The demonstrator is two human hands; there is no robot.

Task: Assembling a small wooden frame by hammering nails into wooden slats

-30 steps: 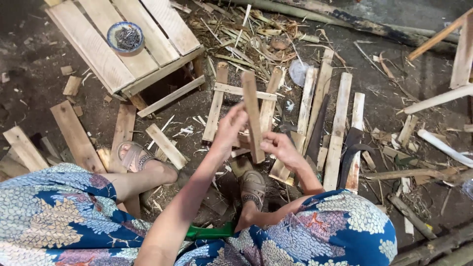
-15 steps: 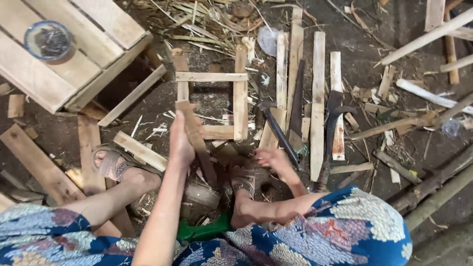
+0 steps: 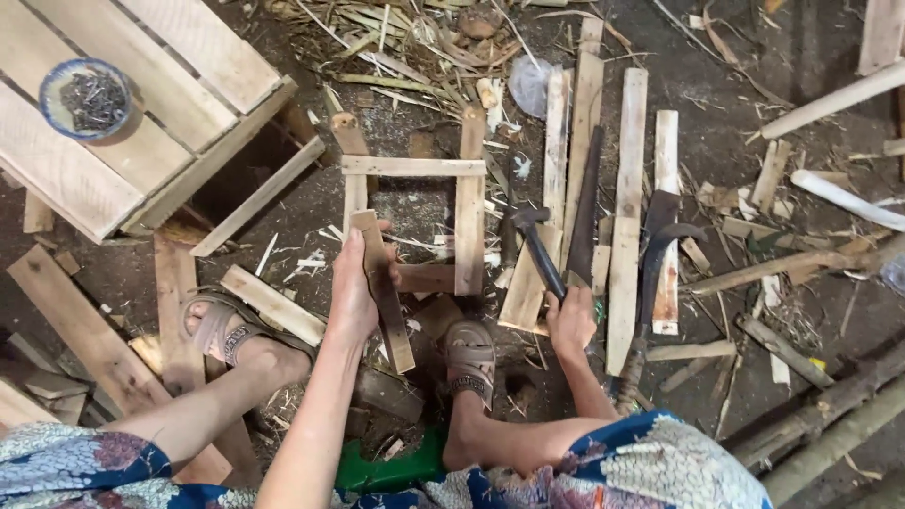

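Observation:
My left hand (image 3: 351,292) grips a short wooden slat (image 3: 385,292), laid lengthwise against the near left side of a small nailed wooden frame (image 3: 415,167) on the dirt. My right hand (image 3: 571,322) is closed around the handle of a dark hammer (image 3: 535,243), whose head points up and left over a plank. Both my sandalled feet rest on the ground, the left foot (image 3: 226,330) on scrap boards, the right foot (image 3: 470,356) just below the frame.
A wooden crate (image 3: 179,113) at the upper left carries a blue bowl of nails (image 3: 87,97). Several long slats (image 3: 630,198) lie to the right with a curved dark blade (image 3: 660,254). Sticks, straw and offcuts litter the ground.
The left hand has brought the slat down from upright to lie beside the frame. The right hand has reached right and taken hold of the hammer.

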